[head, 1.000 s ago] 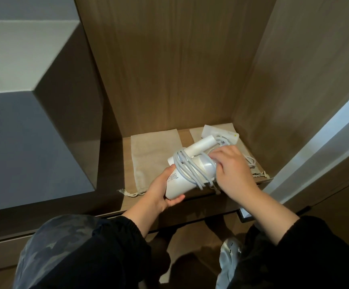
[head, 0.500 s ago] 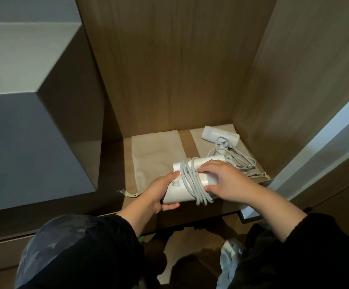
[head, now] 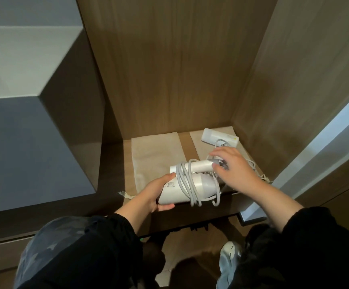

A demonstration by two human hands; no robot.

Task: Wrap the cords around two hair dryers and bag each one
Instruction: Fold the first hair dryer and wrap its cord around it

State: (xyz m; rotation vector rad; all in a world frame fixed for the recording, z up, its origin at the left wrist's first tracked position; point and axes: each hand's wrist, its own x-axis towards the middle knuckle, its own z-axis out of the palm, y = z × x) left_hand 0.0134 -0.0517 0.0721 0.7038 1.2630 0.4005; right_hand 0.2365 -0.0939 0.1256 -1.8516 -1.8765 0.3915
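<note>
A: Two dryers; the wrapped hair dryer (head: 190, 187) sits gripped in the left hand (head: 156, 193).
B: Right hand (head: 235, 170) pinches the stiff, springy cord (head: 194, 188) end beside it. Hold the smooth barrel.

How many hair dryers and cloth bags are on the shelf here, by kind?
Hair dryers: 2, one held with cord wrapped, one at the back right
Beige cloth bags: 2, left, right under the back dryer
Total: 4
</note>
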